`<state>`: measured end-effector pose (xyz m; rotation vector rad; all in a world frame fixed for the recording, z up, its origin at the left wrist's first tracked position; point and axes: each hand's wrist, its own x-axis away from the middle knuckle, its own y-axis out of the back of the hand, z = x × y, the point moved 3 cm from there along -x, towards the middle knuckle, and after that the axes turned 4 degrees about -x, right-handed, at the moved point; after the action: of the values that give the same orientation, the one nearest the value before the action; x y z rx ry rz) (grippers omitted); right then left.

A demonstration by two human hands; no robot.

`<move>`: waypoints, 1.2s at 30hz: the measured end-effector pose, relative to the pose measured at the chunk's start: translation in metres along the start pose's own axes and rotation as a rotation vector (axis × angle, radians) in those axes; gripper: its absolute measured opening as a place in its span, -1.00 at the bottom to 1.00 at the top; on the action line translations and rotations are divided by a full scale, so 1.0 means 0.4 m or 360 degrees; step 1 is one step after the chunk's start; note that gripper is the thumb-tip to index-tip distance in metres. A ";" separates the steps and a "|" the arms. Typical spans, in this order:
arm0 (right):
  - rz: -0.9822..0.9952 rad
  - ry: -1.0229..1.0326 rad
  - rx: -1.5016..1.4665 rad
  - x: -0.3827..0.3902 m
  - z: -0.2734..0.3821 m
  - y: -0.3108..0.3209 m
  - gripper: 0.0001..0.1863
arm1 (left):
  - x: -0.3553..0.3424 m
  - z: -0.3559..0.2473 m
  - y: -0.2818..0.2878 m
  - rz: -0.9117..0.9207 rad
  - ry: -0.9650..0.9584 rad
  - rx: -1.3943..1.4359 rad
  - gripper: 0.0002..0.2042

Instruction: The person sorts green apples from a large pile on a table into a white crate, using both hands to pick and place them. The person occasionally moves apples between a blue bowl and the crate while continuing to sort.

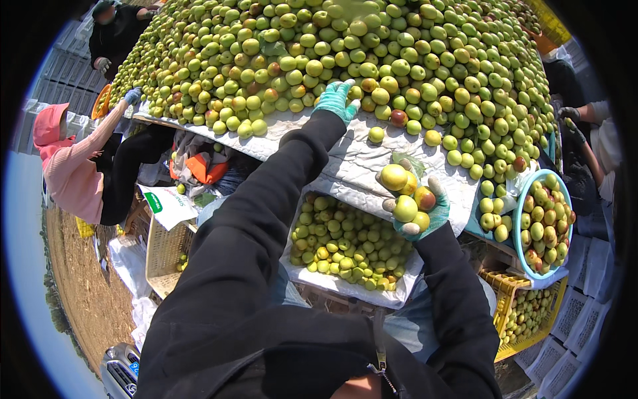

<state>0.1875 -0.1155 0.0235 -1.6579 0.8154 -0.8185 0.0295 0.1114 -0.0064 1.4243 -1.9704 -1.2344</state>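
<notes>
A huge heap of small green-yellow fruits (345, 53) covers a white-sheeted table (345, 159). My left hand (335, 100), in a teal glove, reaches onto the heap's near edge, palm down on the fruits. My right hand (415, 203), also gloved in teal, is cupped palm up and holds several fruits, yellow-green with one reddish-brown. It hovers above a lined crate of sorted fruits (349, 243) just below the table's edge. Both arms wear black sleeves.
A blue basin (565, 193) of yellowish fruits sits at right, above a yellow crate (515, 286) with more. A person in pink (73, 166) bends at the left by an empty basket (166, 249). Other workers stand at top left and far right.
</notes>
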 end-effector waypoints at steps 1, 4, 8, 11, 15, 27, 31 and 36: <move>0.0002 0.0013 0.0050 0.004 0.003 -0.002 -0.36 | -0.021 -0.010 -0.012 -0.0005 -0.0156 -0.0192 -0.45; 0.0128 -0.0014 0.0020 0.009 0.008 -0.012 -0.33 | -0.056 -0.092 -0.039 0.0241 -0.0345 -0.0720 -0.34; 0.0248 -0.0043 -0.0072 0.005 0.017 -0.025 -0.34 | -0.114 -0.187 -0.026 0.0696 -0.0280 -0.0782 -0.30; 0.0391 -0.0145 -0.0217 0.006 0.014 -0.039 -0.29 | -0.174 -0.214 -0.008 0.1002 -0.0220 -0.0716 -0.20; 0.0387 -0.0053 -0.0169 0.015 0.005 -0.073 -0.30 | -0.176 -0.247 0.013 0.1075 -0.0373 -0.0886 -0.28; -0.0031 0.0039 -0.0042 0.059 -0.058 -0.034 -0.27 | 0.132 -0.171 0.066 0.0321 -0.0550 0.0256 -0.50; -0.0083 -0.0058 0.0026 0.075 -0.111 0.050 -0.22 | 0.387 0.013 0.071 0.0632 -0.0614 0.0590 -0.48; -0.0794 -0.0071 0.0160 0.049 -0.225 0.240 -0.30 | 0.649 0.203 -0.067 0.1356 0.0244 0.0146 -0.39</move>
<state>0.1114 -0.1967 -0.0498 -1.8067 0.3193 -1.1382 -0.1182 -0.0921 -0.1132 0.5407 -2.1673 -0.6261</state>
